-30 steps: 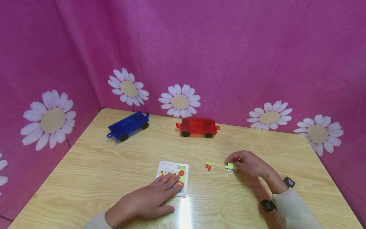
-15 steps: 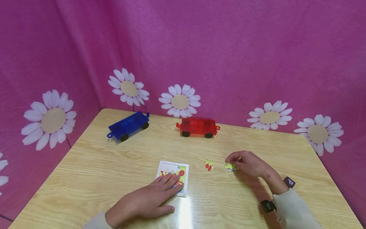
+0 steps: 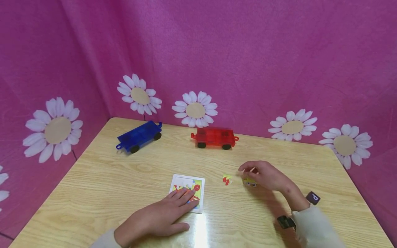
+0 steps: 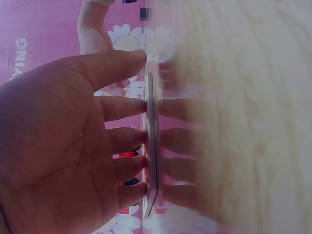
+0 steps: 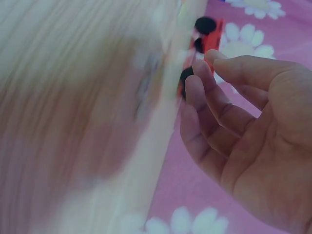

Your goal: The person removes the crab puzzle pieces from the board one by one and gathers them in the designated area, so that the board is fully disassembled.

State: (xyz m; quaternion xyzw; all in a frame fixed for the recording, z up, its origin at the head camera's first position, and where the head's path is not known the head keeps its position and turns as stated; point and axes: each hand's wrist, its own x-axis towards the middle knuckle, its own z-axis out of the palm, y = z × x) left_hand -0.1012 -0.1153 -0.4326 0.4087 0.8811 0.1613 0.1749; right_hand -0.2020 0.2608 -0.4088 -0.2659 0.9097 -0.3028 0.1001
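Observation:
My left hand (image 3: 161, 215) rests with straight fingers on a small square jigsaw puzzle (image 3: 183, 180) in a white frame. In the left wrist view, its fingertips press on the puzzle's face, and the thin board (image 4: 152, 141) shows edge-on. Over a yellow puzzle piece with blue-and-white marks (image 3: 250, 183), my right hand (image 3: 268, 176) hovers, partly covering it. The right wrist view shows that hand's fingers loosely bent with nothing between them, and the blurred piece (image 5: 146, 90) on the table. A red-and-yellow puzzle piece (image 3: 226, 179) lies between the puzzle and my right hand.
At the back of the wooden table (image 3: 139, 179) stand a blue toy wagon (image 3: 139, 136) and a red toy wagon (image 3: 215, 137). A pink curtain (image 3: 235, 69) with white daisies hangs behind and along the left.
My right hand has risen a little and shifted left, its fingers coming away from the yellow puzzle piece. The left hand and the puzzle have stayed put.

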